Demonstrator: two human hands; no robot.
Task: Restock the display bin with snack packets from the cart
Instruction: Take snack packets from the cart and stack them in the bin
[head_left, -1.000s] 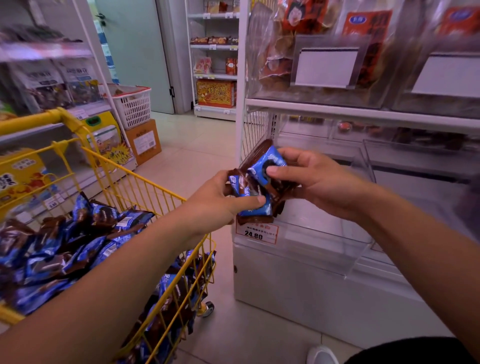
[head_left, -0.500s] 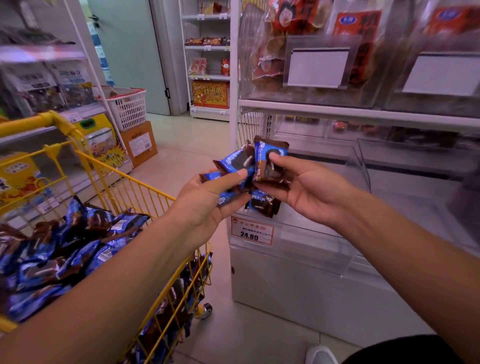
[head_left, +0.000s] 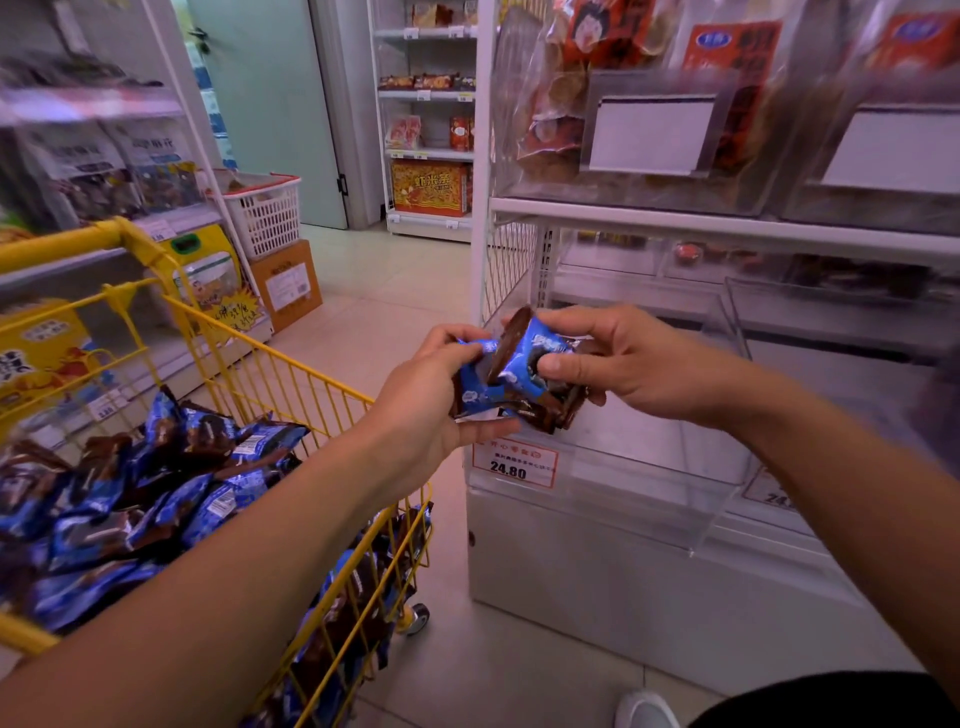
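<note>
The yellow cart (head_left: 218, 364) is heaped with blue-and-brown snack packets (head_left: 156, 483). Right of the cart, the left hand (head_left: 431, 410) and right hand (head_left: 618, 364) both clutch a bunch of packets (head_left: 519, 374) above the clear display bin (head_left: 649, 467), whose front carries a 24.80 price tag (head_left: 514, 462).

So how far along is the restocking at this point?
Barely started: the clear display bin looks empty. In hand: both hands, left hand and right hand, grip a bunch of snack packets just above it. Left: the yellow cart remains heaped with packets.
</note>
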